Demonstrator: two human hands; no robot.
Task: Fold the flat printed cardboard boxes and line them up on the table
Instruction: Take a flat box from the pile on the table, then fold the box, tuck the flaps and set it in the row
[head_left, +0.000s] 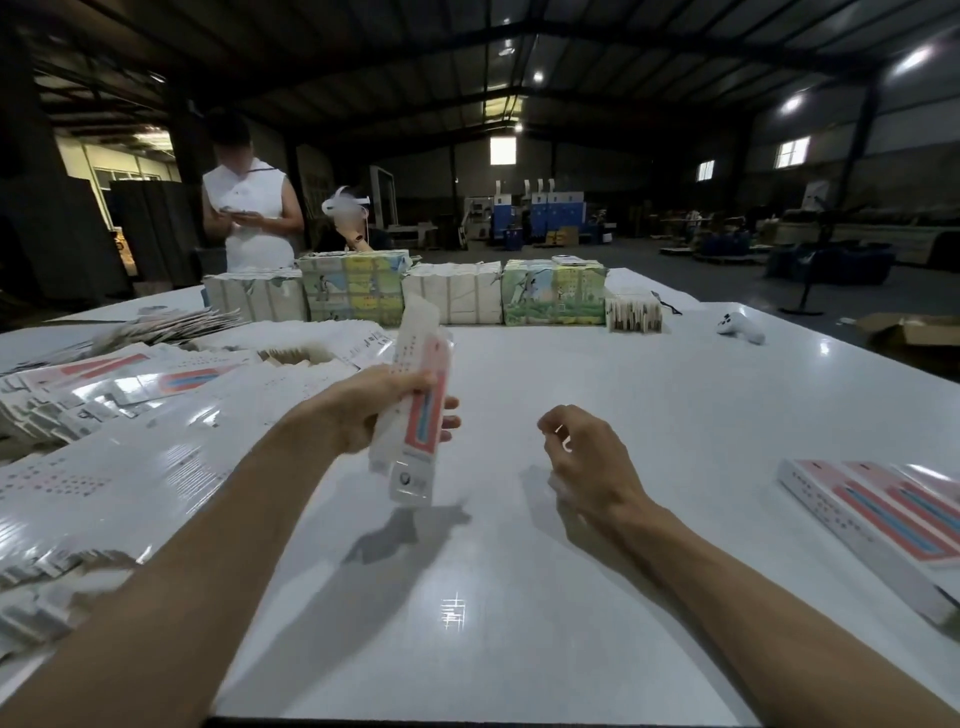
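One long white cardboard box with pink-and-blue print (422, 415) is held tilted above the table, mid-left, blurred. Left hand (363, 410) wraps its middle, fingertips showing past the far edge. Right hand (589, 457) hovers near it, fingers loosely curled, holding nothing. Glossy white table (519, 597), dim warehouse behind. Row of folded pink-printed boxes (878, 514) at the right edge. Heaps of flat printed blanks (104, 415) on the left. Tied card bundles (353, 286) along the far edge, and a person in a white sleeveless top (249, 223) beyond.
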